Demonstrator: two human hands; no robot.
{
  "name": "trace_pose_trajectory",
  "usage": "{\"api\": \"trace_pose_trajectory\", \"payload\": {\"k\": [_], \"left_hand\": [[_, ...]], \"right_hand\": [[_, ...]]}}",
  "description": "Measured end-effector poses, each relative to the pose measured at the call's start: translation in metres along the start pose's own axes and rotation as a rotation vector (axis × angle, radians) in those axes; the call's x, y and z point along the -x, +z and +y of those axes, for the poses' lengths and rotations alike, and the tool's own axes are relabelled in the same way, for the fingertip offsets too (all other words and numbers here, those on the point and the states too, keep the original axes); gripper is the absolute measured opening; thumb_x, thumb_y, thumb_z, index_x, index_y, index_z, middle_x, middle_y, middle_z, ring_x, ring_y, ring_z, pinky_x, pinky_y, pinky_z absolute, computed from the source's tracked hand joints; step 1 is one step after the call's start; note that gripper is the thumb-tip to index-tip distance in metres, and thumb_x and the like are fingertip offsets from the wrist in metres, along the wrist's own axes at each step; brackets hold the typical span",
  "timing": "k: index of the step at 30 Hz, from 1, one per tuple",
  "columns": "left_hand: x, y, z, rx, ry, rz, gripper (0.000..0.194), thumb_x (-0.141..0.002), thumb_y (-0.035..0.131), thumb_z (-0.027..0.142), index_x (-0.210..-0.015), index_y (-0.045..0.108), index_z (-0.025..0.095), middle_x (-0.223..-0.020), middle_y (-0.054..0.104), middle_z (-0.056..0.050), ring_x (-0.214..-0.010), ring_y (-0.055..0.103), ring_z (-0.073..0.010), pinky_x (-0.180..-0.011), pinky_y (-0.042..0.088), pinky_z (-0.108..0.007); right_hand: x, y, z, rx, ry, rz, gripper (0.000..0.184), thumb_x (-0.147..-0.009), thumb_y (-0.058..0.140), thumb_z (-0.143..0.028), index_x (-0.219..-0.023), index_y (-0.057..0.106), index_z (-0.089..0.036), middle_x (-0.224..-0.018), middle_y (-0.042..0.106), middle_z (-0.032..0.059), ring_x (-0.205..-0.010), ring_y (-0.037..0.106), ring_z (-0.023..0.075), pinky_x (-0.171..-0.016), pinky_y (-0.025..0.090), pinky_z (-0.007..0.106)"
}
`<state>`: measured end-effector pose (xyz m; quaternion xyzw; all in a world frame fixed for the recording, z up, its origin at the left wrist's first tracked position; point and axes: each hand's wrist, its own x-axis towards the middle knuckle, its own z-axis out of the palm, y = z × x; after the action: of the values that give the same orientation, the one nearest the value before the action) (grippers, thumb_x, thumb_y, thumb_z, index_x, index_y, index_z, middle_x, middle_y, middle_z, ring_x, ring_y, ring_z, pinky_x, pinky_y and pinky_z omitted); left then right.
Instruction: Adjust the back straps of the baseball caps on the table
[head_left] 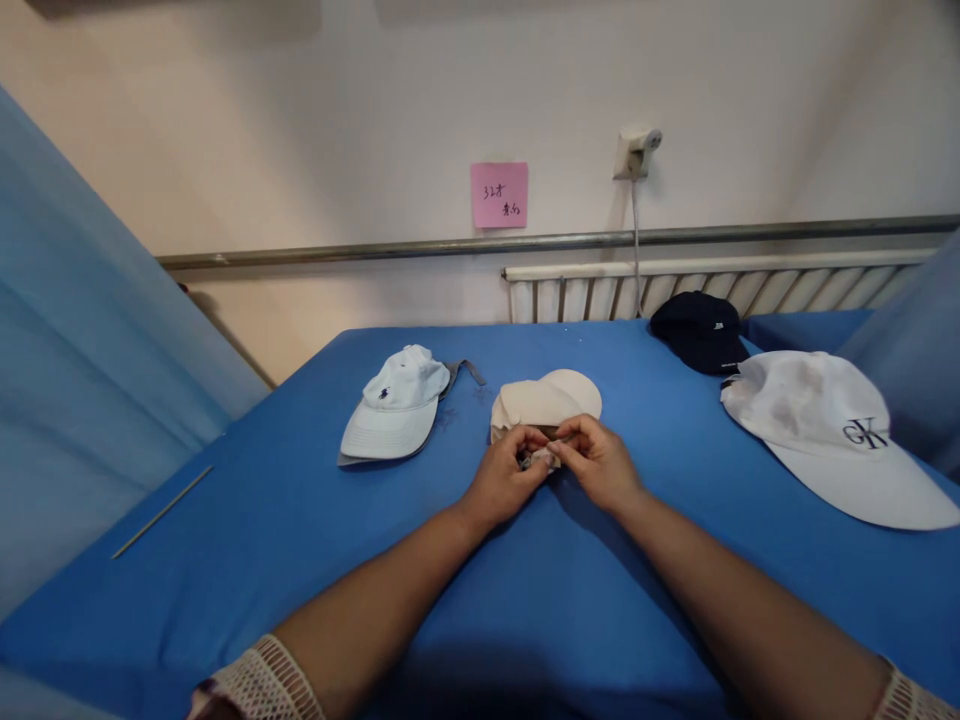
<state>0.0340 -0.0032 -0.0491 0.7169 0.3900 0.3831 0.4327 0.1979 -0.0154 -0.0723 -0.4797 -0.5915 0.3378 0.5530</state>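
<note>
A beige baseball cap (534,402) lies on the blue-covered table, its brim pointing away to the right. Both hands are at the cap's near edge with fingertips almost meeting. My left hand (508,472) is closed, pinching the edge where some crumpled material shows beneath the fingers. My right hand (598,460) also pinches there, thumb against fingers. The exact bit of cap between the fingertips is hidden. To the left sits a light blue cap (401,400) with a dark strap at its back.
A white cap (817,410) with dark letters lies at the right, a navy cap (697,328) behind it. A thin stick (161,513) rests at the left on the blue cover (247,560). Along the wall run a metal rail (405,245) and a radiator (585,295). Blue curtains (90,330) flank the table.
</note>
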Motion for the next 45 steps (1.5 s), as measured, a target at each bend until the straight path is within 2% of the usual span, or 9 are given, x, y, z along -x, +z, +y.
{"api": "trace_pose_trajectory", "payload": {"k": [4,9,14,18,21,25,30,35,45], "left_hand": [[-0.006,-0.001,-0.007,0.124,-0.103,0.117,0.022,-0.076,0.068,0.035,-0.081,0.06,0.015,-0.072,0.061,-0.001,-0.065,0.053,-0.0113,-0.061,0.042,-0.023],[-0.008,-0.005,-0.012,0.238,-0.138,0.142,0.029,-0.073,0.071,0.04,-0.079,0.06,0.014,-0.069,0.06,0.0,-0.062,0.052,-0.01,-0.057,0.04,-0.021],[-0.006,-0.004,-0.008,0.121,-0.096,0.075,0.025,-0.076,0.068,0.039,-0.078,0.062,0.015,-0.07,0.061,0.0,-0.065,0.053,-0.0116,-0.06,0.041,-0.023],[-0.005,-0.004,-0.006,0.01,-0.073,0.104,0.02,-0.077,0.067,0.035,-0.076,0.062,0.015,-0.07,0.061,0.0,-0.065,0.053,-0.0125,-0.061,0.041,-0.024],[-0.007,-0.005,-0.007,-0.027,-0.054,0.096,0.02,-0.078,0.065,0.035,-0.079,0.063,0.015,-0.072,0.063,-0.001,-0.067,0.054,-0.0134,-0.063,0.042,-0.025],[-0.007,-0.009,-0.008,-0.039,-0.034,0.039,0.022,-0.08,0.064,0.037,-0.083,0.064,0.016,-0.076,0.064,-0.002,-0.071,0.056,-0.0148,-0.064,0.042,-0.025],[-0.006,-0.013,-0.006,-0.081,0.004,-0.021,0.023,-0.083,0.061,0.04,-0.086,0.066,0.017,-0.078,0.065,-0.001,-0.073,0.057,-0.0149,-0.068,0.043,-0.025],[-0.006,-0.016,-0.004,-0.113,0.028,-0.049,0.022,-0.084,0.06,0.039,-0.086,0.067,0.018,-0.079,0.065,0.0,-0.071,0.055,-0.0135,-0.068,0.041,-0.025],[-0.01,-0.017,-0.011,0.082,-0.102,-0.013,0.025,-0.077,0.067,0.039,-0.081,0.064,0.014,-0.072,0.062,-0.001,-0.064,0.05,-0.0114,-0.059,0.039,-0.023]], "right_hand": [[0.001,0.001,0.0,-0.013,-0.079,0.045,0.009,-0.08,0.065,-0.031,-0.077,0.063,-0.023,-0.082,0.059,0.0017,-0.07,0.057,0.0163,-0.065,0.047,0.03],[0.004,0.001,-0.004,0.026,-0.124,-0.059,0.008,-0.081,0.065,-0.031,-0.076,0.068,-0.024,-0.085,0.059,0.0043,-0.077,0.058,0.0194,-0.065,0.048,0.032],[0.005,0.006,-0.002,0.061,-0.089,-0.006,0.011,-0.078,0.068,-0.032,-0.07,0.066,-0.023,-0.082,0.06,0.0038,-0.072,0.057,0.0183,-0.064,0.048,0.032],[0.005,0.008,0.0,0.131,-0.114,-0.005,0.014,-0.077,0.066,-0.028,-0.065,0.062,-0.023,-0.077,0.06,0.0029,-0.069,0.056,0.017,-0.063,0.046,0.031],[0.006,0.01,0.002,0.08,0.008,-0.009,0.015,-0.076,0.066,-0.031,-0.066,0.061,-0.022,-0.067,0.06,0.0007,-0.059,0.053,0.0146,-0.054,0.041,0.027],[0.004,0.012,0.001,-0.158,0.246,-0.011,0.025,-0.07,0.071,-0.041,-0.066,0.059,-0.02,-0.055,0.061,-0.0014,-0.047,0.048,0.0114,-0.045,0.035,0.023],[0.0,0.008,-0.009,-0.318,0.345,-0.032,0.031,-0.057,0.08,-0.042,-0.06,0.06,-0.018,-0.053,0.063,-0.0001,-0.048,0.053,0.0111,-0.047,0.04,0.023],[0.001,0.006,-0.014,-0.386,0.434,-0.051,0.029,-0.055,0.082,-0.036,-0.059,0.06,-0.017,-0.054,0.063,-0.0005,-0.048,0.054,0.0097,-0.049,0.042,0.023],[-0.002,0.001,0.0,-0.286,0.268,0.039,0.026,-0.067,0.074,-0.039,-0.071,0.057,-0.02,-0.058,0.061,-0.0021,-0.053,0.057,0.0126,-0.052,0.042,0.025]]}}
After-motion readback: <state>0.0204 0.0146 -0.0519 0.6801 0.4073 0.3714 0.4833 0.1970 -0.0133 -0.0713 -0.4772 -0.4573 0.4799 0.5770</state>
